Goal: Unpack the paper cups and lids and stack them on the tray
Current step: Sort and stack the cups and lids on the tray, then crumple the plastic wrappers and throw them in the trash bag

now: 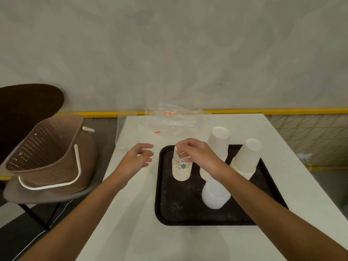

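Note:
A black tray (169, 208) lies on the white table. On it stands a stack of small patterned paper cups (181, 169), upside down, at the tray's far left. My right hand (195, 153) is over the top of that stack, fingers curled round its upper cup. My left hand (138, 159) hovers just left of the tray with relaxed fingers, holding nothing. Two stacks of larger white cups stand inverted, one (218, 144) behind my right wrist, one (246, 159) at the tray's right. A stack of translucent white lids (215, 194) sits near the tray's middle.
Crumpled clear plastic wrapping (175, 121) with a red strip lies at the table's far edge. A brown perforated basket (49, 153) with a white handle rests on a chair to the left. A yellow rail (282, 111) runs along the wall behind.

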